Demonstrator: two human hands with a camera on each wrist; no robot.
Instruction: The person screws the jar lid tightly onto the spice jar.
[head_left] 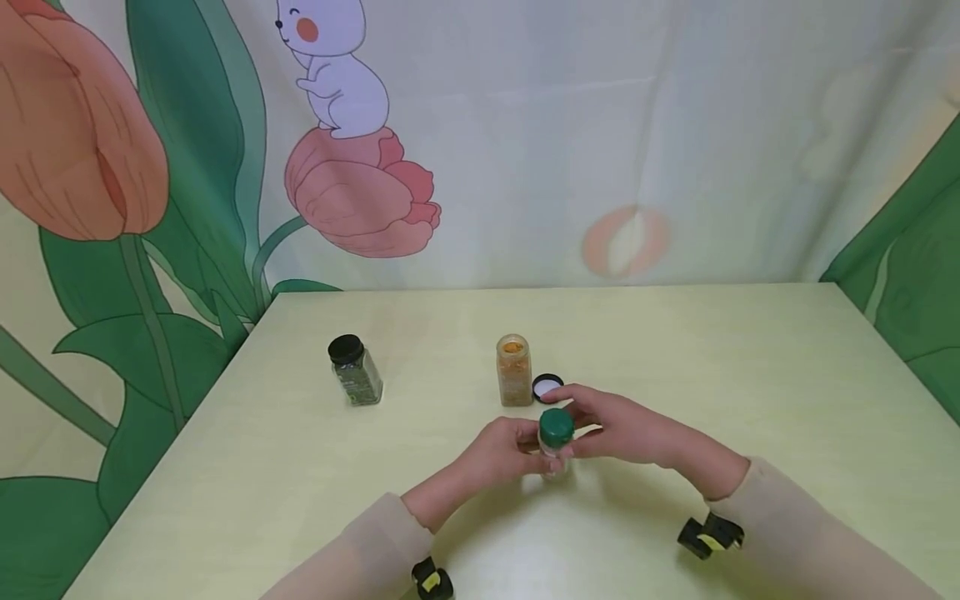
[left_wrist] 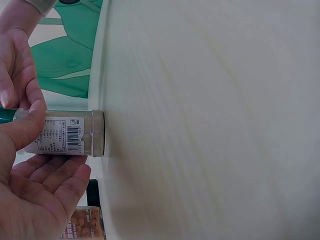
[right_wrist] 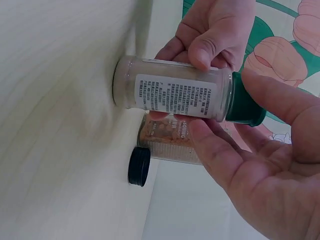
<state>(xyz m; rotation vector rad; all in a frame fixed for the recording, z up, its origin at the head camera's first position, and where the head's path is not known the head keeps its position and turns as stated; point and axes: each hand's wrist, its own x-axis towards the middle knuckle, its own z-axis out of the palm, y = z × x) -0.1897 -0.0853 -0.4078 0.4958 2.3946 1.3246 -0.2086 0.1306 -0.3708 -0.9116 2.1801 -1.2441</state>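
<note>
A clear spice jar (right_wrist: 175,92) with a green cap (head_left: 557,427), a white printed label and pale contents stands upright in the head view, its base at the tabletop. My left hand (head_left: 501,454) grips its body between thumb and fingers; the left wrist view shows the barcode side of the label (left_wrist: 62,135). My right hand (head_left: 618,425) curls about the top from the other side. In the right wrist view, one of its digits lies against the cap and other fingertips are at the jar's body.
Behind the hands stands an uncapped jar (head_left: 515,375) of orange-brown seasoning. Its black lid (head_left: 547,387) lies beside it, pale inside facing up. A black-capped jar (head_left: 356,371) of green herbs stands farther left. A printed curtain (head_left: 525,167) hangs behind the table (head_left: 750,358).
</note>
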